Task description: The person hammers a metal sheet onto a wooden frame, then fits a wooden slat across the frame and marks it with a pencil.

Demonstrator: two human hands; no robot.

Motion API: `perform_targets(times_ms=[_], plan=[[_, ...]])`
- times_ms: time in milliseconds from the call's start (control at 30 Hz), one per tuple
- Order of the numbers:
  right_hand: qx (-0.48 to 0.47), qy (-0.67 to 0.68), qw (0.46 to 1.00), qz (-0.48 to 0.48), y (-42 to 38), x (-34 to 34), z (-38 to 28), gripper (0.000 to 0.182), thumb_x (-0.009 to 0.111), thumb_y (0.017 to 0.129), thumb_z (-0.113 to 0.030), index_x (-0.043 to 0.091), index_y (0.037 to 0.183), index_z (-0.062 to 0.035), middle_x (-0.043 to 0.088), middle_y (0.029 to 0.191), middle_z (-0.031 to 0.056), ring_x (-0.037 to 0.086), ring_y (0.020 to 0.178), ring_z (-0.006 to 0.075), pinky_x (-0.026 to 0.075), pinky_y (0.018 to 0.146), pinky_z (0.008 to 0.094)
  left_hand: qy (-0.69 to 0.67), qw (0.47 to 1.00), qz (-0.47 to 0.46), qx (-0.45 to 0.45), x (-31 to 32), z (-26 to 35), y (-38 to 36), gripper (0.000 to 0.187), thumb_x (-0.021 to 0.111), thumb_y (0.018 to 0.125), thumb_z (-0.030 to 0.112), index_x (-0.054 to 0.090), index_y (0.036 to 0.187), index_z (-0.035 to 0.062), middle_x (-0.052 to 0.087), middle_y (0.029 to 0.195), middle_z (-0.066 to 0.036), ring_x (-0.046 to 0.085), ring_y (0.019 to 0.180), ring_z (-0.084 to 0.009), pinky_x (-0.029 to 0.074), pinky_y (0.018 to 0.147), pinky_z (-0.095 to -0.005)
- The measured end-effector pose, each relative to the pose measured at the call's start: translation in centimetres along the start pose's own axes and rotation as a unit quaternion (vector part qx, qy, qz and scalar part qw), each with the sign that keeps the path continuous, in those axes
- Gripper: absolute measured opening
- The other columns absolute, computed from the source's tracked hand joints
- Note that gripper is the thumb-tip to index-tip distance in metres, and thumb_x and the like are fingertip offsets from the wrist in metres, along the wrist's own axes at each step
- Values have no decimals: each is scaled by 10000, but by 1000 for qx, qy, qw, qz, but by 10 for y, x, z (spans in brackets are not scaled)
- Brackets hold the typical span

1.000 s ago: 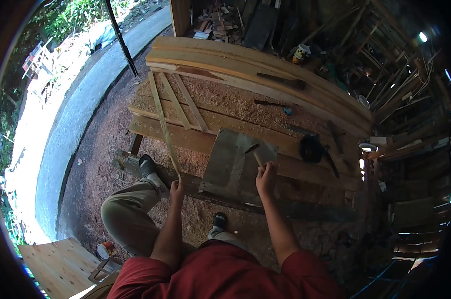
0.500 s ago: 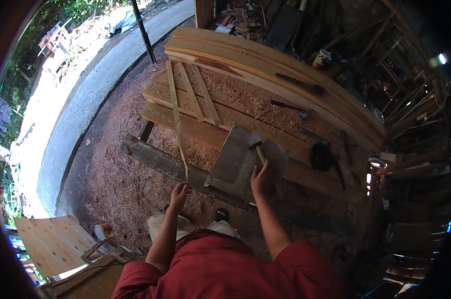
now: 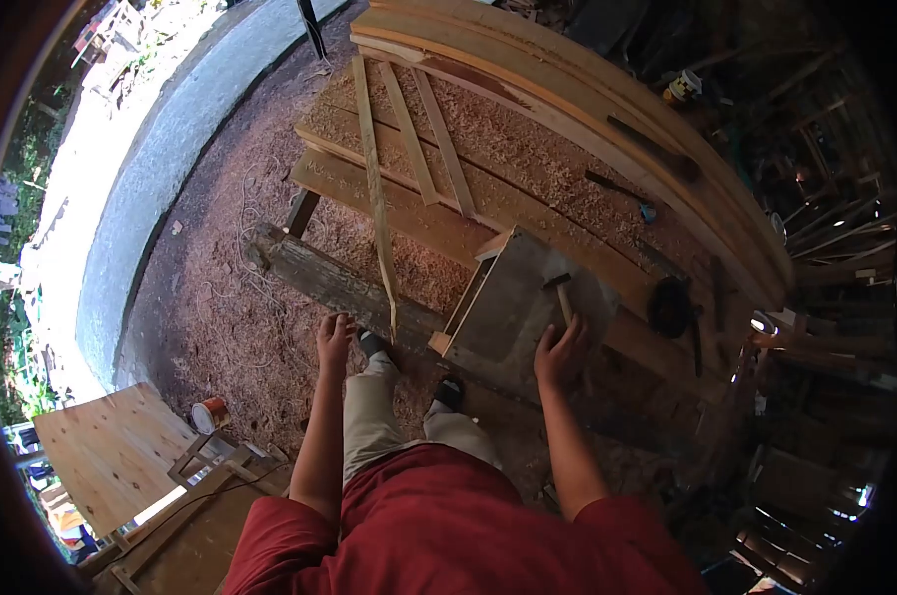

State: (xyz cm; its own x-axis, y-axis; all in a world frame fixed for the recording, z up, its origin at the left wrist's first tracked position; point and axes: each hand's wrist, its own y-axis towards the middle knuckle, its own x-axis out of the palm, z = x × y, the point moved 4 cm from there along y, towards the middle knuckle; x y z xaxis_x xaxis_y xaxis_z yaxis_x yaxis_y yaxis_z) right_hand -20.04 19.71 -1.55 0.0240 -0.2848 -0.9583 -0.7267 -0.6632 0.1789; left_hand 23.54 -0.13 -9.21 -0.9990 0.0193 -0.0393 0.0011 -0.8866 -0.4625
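Hammer: over the grey top of a shallow box; its head points to twelve o'clock from the right hand, and the lower end of its handle meets that hand's fingers.
Right hand: over the near part of the box top, toward four o'clock from its middle; the thumb stands a little apart from the fingers. Whether they grip the handle or merely rest against it cannot be told.
Left hand: raised, fingers loosely bent rather than pressed together, with nothing visible in them.
Long strip: slants across the planks; its near end lies at three o'clock from the left hand, near but apart.
Short strips: two, lying across the planks at eleven o'clock from the box.
Weathered beam: at twelve o'clock from the left hand; the long strip crosses above it, contact uncertain.
Thick timber: beyond the planks, at one o'clock from the box.
Step in hand: by judgement, handling of the hammer at the box, the long strip unheld.
Next move: lifting the hammer would call for fingers closed firmly round its handle; taking the strip, for a left-hand reach toward three o'clock.
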Motion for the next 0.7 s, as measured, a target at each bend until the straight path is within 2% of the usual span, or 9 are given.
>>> perform_targets(times_ms=[67,267,367,433,467,533,567,633,700], plan=[[23,3,1000,-19,0,1,-2,561,536,1029,-324,437,1478,-2,463,1484,237,491,1331,420,398,1091,563,0,1000,-16,-14,23,5,20,271,568,1070,276,649,1195,50,721,1066,-55,677,920,-147,518,810,-308],[39,-12,999,-33,5,-4,-13,566,532,1026,-313,424,1498,-18,440,1502,239,486,1328,445,433,1055,562,26,985,-171,-6,123,12,111,314,557,1074,301,653,1224,43,727,1136,-63,696,1011,-191,521,888,-360],[31,-8,999,-32,7,1,-11,579,536,1019,-293,403,1514,-24,431,1509,242,484,1329,450,427,1059,565,65,963,-251,-73,194,17,170,390,587,1057,331,642,1306,36,704,1229,-107,675,1112,-233,507,964,-395],[29,1,999,-25,11,1,-13,589,544,1012,-288,396,1517,-26,433,1506,242,480,1334,451,426,1062,565,113,938,-295,-144,243,16,202,515,606,1037,384,572,1427,50,626,1382,-134,590,1272,-260,455,1058,-418],[29,10,999,-25,10,-1,-16,599,552,1005,-282,389,1521,-27,435,1503,242,476,1340,451,424,1065,565,116,934,-303,-147,267,18,216,515,606,1037,384,572,1427,50,626,1382,-134,590,1272,-260,455,1058,-418],[41,12,999,-28,10,5,-12,604,561,995,-285,394,1521,-37,438,1500,242,472,1346,451,420,1072,562,44,938,-230,-257,302,3,241,591,592,1027,416,509,1470,33,615,1380,-125,586,1245,-258,460,1042,-432],[44,20,998,-31,7,5,-10,610,570,986,-287,399,1521,-47,440,1497,243,468,1353,451,416,1078,560,51,934,-240,-261,311,-10,252,591,592,1027,416,509,1470,33,615,1380,-125,586,1245,-258,460,1042,-432],[61,13,998,-26,6,6,-8,611,571,981,-293,405,1522,-60,442,1497,239,464,1358,449,412,1084,559,-83,887,-321,-322,339,-42,293,618,577,1021,464,481,1494,78,560,1446,-122,553,1296,-285,437,1069,-470],[72,10,997,-19,7,5,-9,613,571,977,-300,412,1523,-73,444,1497,234,460,1364,447,408,1089,558,-54,886,-337,-314,336,-16,290,588,551,1038,439,476,1483,64,576,1408,-123,568,1274,-288,450,1059,-470]])
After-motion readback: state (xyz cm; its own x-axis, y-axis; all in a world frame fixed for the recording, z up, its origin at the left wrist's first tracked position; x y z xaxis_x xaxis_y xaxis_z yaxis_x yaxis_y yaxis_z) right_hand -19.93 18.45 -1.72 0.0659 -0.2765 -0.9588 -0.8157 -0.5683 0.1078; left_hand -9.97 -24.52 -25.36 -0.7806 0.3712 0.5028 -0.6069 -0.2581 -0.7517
